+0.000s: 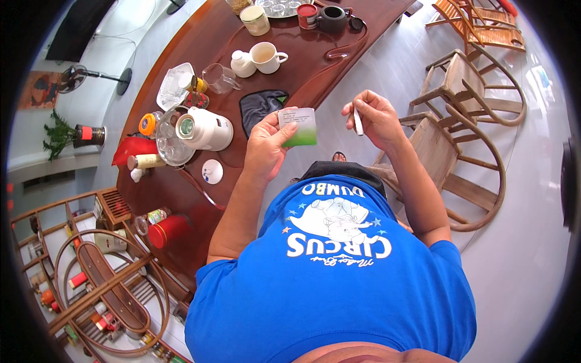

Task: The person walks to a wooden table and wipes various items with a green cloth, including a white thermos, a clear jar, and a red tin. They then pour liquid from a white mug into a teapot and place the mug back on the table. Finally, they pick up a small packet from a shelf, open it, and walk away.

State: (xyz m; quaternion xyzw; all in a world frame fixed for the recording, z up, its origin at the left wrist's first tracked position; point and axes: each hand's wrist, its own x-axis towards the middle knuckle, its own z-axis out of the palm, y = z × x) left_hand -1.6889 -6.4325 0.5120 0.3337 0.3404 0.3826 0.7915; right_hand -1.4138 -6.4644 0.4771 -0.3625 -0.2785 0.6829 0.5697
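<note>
Between thumb and fingers, my left hand [271, 145] holds a small flat green-and-white packet [301, 129] that bears writing. Level with it to the right, my right hand [376, 117] pinches a small white strip-like item [358, 122], its free end pointing down. The two hands are apart. Behind my left hand a dark grey cloth [258, 106] lies at the edge of the polished wooden table [290, 86]. On the table beyond the cloth are a white mug [267, 58], a white rounded container [243, 64] and a clear glass mug [220, 78].
A white thermos jug [211, 131] stands by a round tray of glasses [170, 147] to the left. Nearer are a white lid [212, 171] and a red canister [163, 232]. Wooden chairs [435, 149] stand on the right. A wooden shelf [106, 290] is at lower left.
</note>
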